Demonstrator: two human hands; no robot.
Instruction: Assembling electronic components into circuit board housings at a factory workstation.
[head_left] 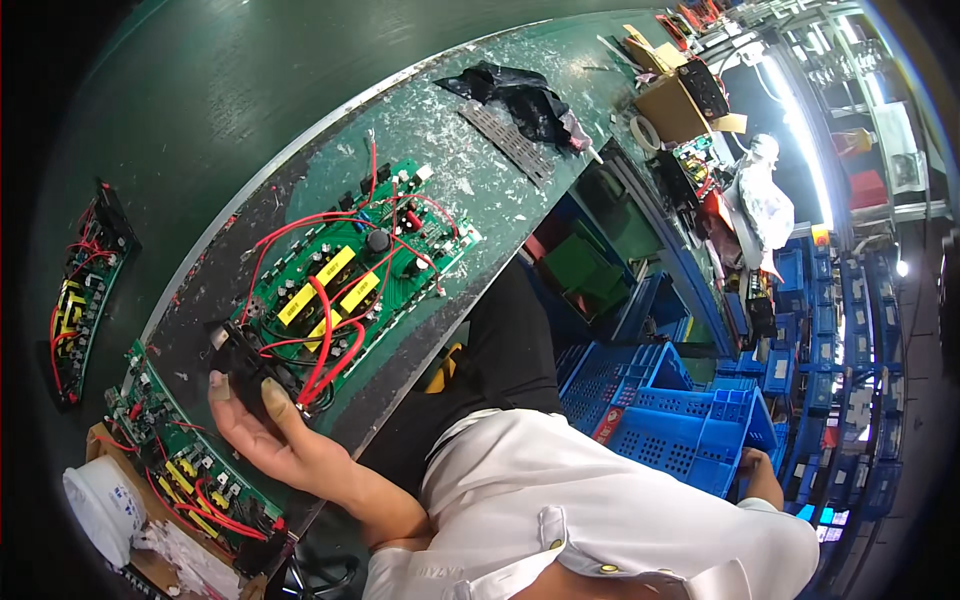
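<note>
A green circuit board [420, 262] with yellow transformers, red wires and black parts lies on the worktable [440, 160]. At its near end, a black end piece [245, 360] sits between the thumb and fingers of my left hand [265, 430], which grips it. Low on my right, my right hand [757, 472] is curled at the edge of a blue perforated plastic crate [655, 440]; part of that hand is hidden behind the crate. The crate stands beside my body, below the table's level.
More circuit boards lie at the left, one [180, 450] near a cardboard box and a white tub [100, 510], another [85, 290] farther off. A black plastic bag [510, 95] and a grey slotted strip [500, 140] lie farther up the table. Blue bins [830, 350] line the right.
</note>
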